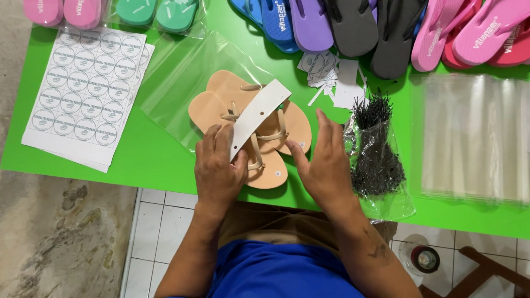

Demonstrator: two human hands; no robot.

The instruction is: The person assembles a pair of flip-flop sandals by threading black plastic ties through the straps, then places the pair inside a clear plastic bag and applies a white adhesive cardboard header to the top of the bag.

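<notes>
A pair of beige flip-flops [216, 106] lies stacked on the green table [154, 159], with a white card strip [258, 114] across the straps. My left hand [217, 168] pinches the near end of the card against the sandals. Beside it, my right hand [322, 164] rests flat at the right edge of the pair, fingers spread and touching the sole's rim. A clear plastic bag [180, 75] lies under the far part of the sandals.
A sheet of round stickers [87, 90] lies at the left. A bag of black tag pins [374, 157] sits right of my right hand. Clear bags [482, 141] are stacked far right. Coloured flip-flops [354, 22] line the far edge.
</notes>
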